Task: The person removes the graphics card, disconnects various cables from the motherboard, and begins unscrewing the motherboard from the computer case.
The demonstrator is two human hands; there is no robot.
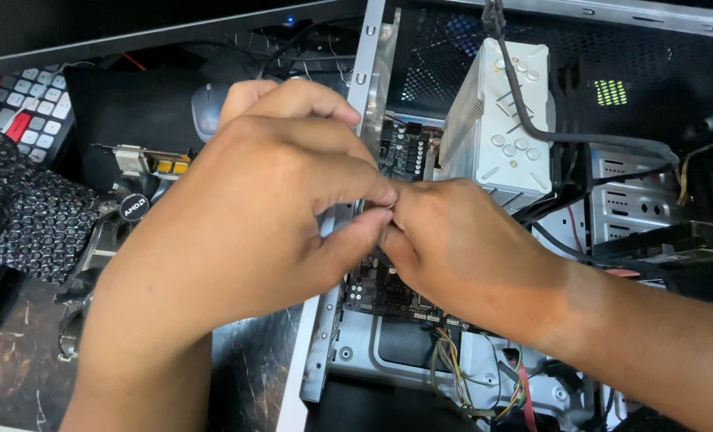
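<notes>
open computer case – motherboard, white cooler, both hands inside

Two bare hands are showing from below, the left hand and the right hand, each continuing into a bare forearm. The person is wearing no gloves, rings, watch or sleeves in view. Fingernails are looking short and plain. Knuckles and wrist creases are showing clearly.

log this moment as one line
left hand: pinching at case edge | right hand: fingertips meeting left, over motherboard | held item: hidden | cooler: upright in case
</notes>
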